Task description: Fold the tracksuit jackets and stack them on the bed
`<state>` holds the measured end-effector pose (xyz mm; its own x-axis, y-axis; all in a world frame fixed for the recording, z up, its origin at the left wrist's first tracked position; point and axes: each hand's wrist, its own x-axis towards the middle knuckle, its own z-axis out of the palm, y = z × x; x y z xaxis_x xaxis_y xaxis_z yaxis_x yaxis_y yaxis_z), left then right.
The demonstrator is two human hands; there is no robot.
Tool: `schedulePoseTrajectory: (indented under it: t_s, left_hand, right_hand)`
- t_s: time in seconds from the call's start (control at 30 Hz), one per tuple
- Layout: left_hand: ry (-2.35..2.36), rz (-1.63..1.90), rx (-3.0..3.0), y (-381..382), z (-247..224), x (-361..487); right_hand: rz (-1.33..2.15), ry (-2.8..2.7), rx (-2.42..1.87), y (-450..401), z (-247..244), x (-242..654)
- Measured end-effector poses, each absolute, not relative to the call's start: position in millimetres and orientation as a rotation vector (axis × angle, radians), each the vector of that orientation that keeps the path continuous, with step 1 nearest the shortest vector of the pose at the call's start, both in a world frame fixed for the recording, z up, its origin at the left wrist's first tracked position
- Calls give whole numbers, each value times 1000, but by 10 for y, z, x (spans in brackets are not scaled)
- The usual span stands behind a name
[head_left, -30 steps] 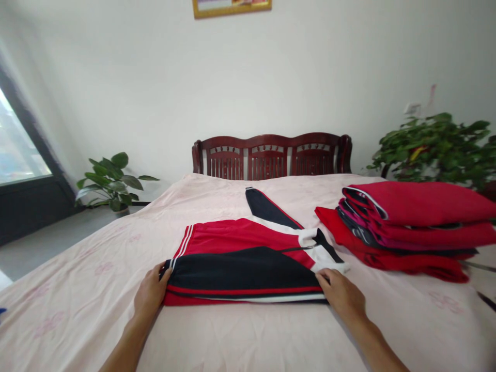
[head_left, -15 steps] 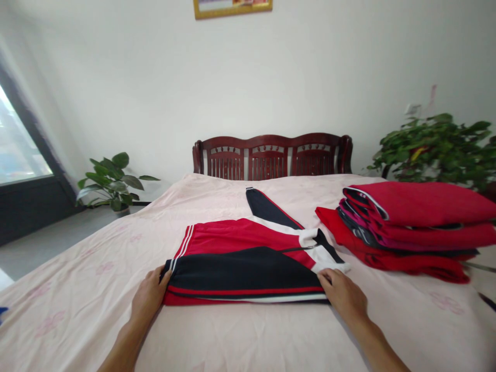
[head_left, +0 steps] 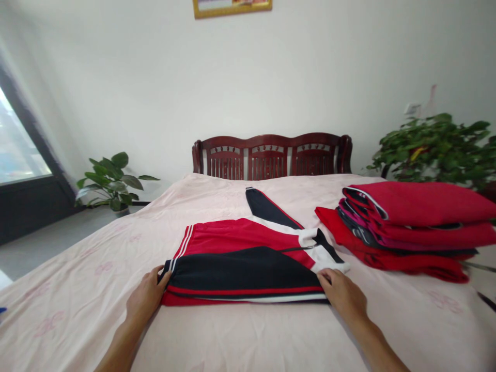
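A red, navy and white jacket lies on the bed, its near sleeve folded across the front and parallel to the near edge. The far sleeve stretches away toward the headboard. My left hand pinches the striped cuff and hem at the jacket's left end. At the other end, near the white collar, my right hand grips the shoulder corner between thumb and fingers.
On the right of the pink bedsheet stands a stack of folded red and dark clothes. Behind are a wooden headboard, a leafy plant on the right and a potted plant on the left.
My left hand has shifted very slightly left with the cuff. My right hand and the jacket look nearly the same.
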<state>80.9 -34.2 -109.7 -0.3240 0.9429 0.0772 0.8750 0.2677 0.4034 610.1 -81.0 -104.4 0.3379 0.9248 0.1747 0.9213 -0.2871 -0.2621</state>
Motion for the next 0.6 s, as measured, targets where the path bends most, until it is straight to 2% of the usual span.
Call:
schedulePoseTrajectory:
  t_s: [0.3,0.6]
  left_hand:
    - [2338,455,1633,-329,-1073,764]
    - [2420,506,1634,-427,-1018,836]
  right_hand:
    - [19,-1640,-2275,-810,-1044,6105]
    - [20,-1633,-2273,-823,-1026,6105]
